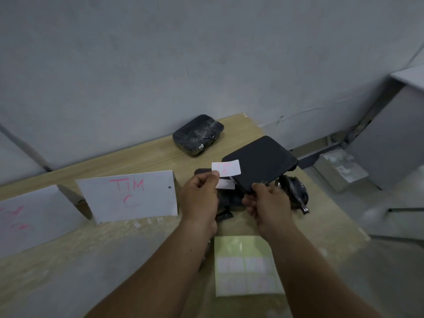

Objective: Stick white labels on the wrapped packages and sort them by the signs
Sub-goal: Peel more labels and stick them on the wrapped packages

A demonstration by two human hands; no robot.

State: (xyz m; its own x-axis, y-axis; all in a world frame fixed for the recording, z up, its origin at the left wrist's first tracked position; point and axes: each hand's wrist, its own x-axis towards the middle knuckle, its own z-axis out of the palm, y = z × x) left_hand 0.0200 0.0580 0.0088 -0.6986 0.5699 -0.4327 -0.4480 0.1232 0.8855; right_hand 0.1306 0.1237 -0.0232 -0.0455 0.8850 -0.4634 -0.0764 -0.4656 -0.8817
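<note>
Label, pinched in the left hand, hovers just left of the black package. Right hand grips the package's near edge.

Standing sign: "TIM C", pink on white.
Second sign, left of standing sign: pink writing, unreadable.
White label, right of standing sign: faint pink "TIM", rest unreadable.
Label sheet, lower right of standing sign: pink marks, blurred.
</note>
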